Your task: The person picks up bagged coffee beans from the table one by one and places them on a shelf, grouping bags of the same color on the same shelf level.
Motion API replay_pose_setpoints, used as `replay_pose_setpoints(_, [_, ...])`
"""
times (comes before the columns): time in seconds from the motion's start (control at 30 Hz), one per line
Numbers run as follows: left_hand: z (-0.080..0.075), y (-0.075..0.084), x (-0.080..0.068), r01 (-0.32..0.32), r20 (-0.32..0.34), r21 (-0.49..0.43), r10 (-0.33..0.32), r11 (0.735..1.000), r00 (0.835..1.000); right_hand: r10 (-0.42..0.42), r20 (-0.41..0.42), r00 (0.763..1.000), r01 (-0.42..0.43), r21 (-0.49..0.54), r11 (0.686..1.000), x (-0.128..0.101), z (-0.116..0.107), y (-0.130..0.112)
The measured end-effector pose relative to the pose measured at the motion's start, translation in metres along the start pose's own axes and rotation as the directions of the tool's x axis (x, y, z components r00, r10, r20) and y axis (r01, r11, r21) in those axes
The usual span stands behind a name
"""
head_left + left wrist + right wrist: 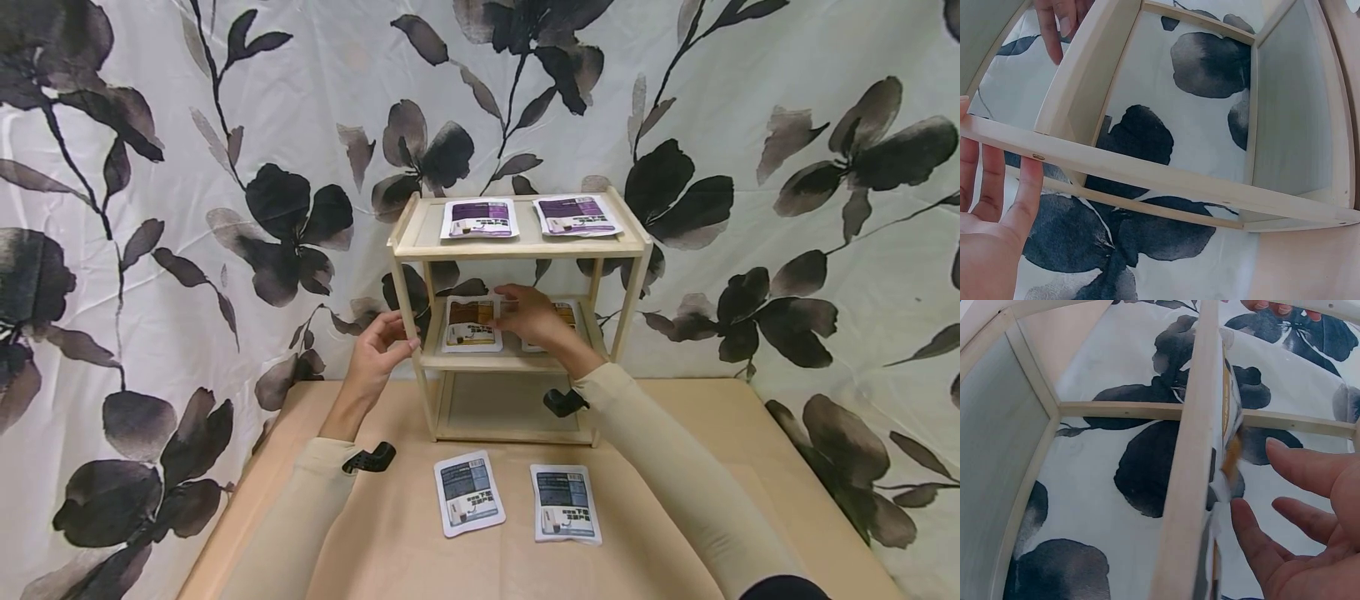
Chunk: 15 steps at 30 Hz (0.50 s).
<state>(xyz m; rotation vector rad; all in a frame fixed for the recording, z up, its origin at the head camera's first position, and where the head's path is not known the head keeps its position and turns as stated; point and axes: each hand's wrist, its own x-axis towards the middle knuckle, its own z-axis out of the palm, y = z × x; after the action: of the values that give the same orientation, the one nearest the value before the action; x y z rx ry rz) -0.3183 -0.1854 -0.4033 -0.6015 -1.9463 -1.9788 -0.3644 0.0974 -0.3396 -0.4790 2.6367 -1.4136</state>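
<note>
A small light-wood three-tier shelf [521, 250] stands against the patterned cloth. My left hand [380, 354] holds its front left post [1141, 165], with fingers on both sides of the wood. Over the middle tier reaches my right hand [534, 318], fingers spread, beside a flat packet [471, 335] with a brown and orange label. Another orange-labelled packet [566, 313] lies behind that hand, partly hidden by it. In the right wrist view the thumb and fingers stand apart, a fingertip close to a packet's edge [1230, 453]; contact I cannot tell.
Two purple-labelled packets [480, 220] [576, 216] lie on the top tier. On the tan table [375, 533], in front of the shelf, lie two blue-labelled packets [469, 493] [566, 502]. A floral cloth [315, 100] hangs close behind and at both sides.
</note>
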Motion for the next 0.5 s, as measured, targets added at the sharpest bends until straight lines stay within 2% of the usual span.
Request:
replay_pose_setpoints(0.17, [0.001,0.0,0.0,-0.002,-0.004,-0.002,0.002,1.0,1.0,-0.031,-0.002,1.0,0.031,-0.05,0.998,-0.009,-0.004,-0.004])
replay_pose_setpoints(0.5, [0.0,-0.001,0.0,-0.002,0.003,-0.003,0.002,1.0,1.0,-0.151,-0.007,0.989,0.15,-0.065,0.987,-0.033,-0.009,-0.007])
